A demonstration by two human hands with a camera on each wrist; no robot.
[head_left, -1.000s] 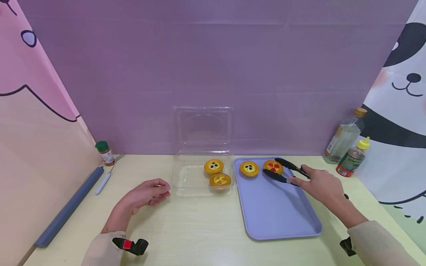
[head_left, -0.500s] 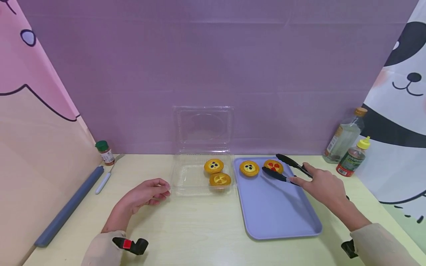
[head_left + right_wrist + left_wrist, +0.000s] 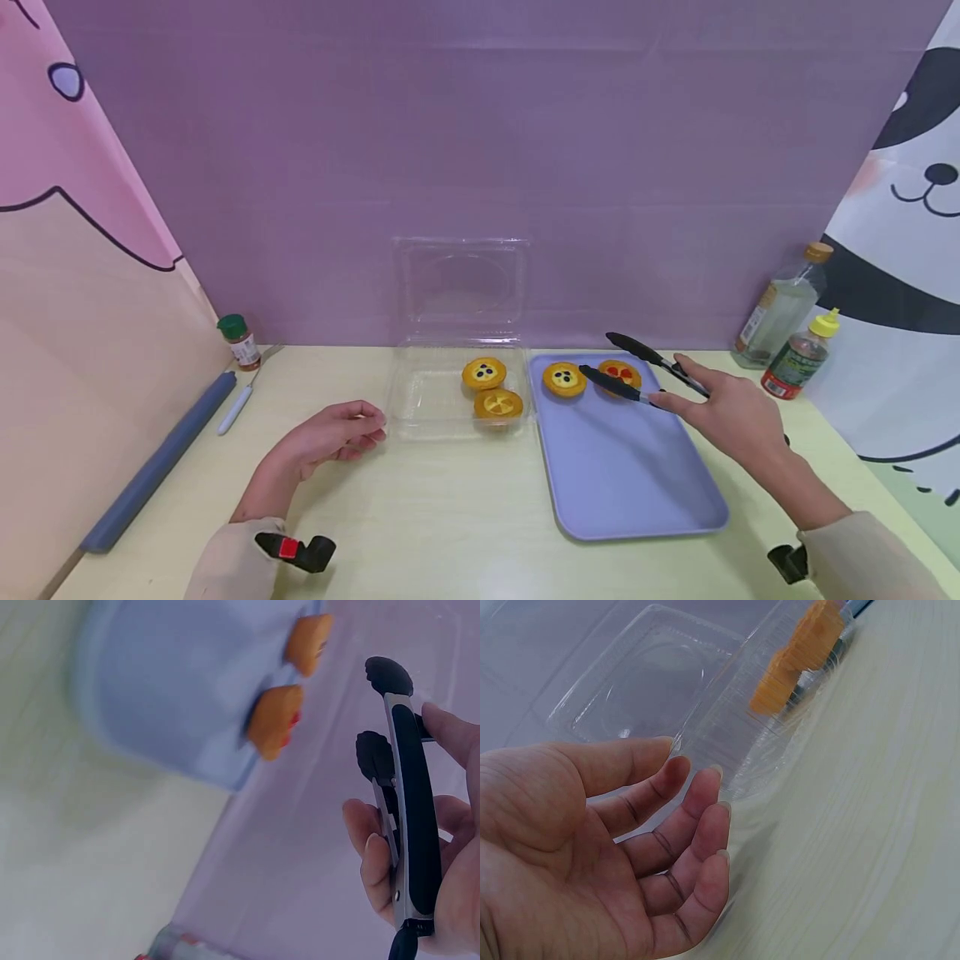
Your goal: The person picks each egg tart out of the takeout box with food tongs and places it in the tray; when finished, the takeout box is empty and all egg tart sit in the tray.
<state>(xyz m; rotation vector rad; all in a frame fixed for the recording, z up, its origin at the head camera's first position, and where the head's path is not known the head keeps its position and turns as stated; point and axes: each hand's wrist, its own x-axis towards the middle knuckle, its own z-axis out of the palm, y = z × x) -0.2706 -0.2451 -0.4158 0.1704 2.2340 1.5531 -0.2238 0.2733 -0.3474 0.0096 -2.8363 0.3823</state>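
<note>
My left hand (image 3: 333,437) is at the near left corner of an open clear plastic container (image 3: 420,392), its thumb and forefinger tips pinching the rim. Inside the container are a tart with dark berries (image 3: 483,373) and a tart with yellow fruit pieces (image 3: 498,405). In my right hand (image 3: 735,417) I grip black-tipped tongs (image 3: 409,817), their arms spread and nothing between the tips. Below the tongs, a tart with red fruit pieces (image 3: 619,372) lies on the lilac tray (image 3: 630,475), partly covered by one tong tip. Beside it sits another berry tart (image 3: 564,380).
At the back left stand a green-capped jar (image 3: 238,342), a white-handled utensil (image 3: 236,408) and a blue roll (image 3: 161,462) along the edge. A tall bottle (image 3: 783,304) and a yellow-capped bottle (image 3: 798,354) stand at the back right. The purple backdrop (image 3: 450,150) bounds the table's far edge.
The tongs have lifted off the red-fruit tart and shifted a little left, with their tips spread wider. The tarts and my left hand stay in place.
</note>
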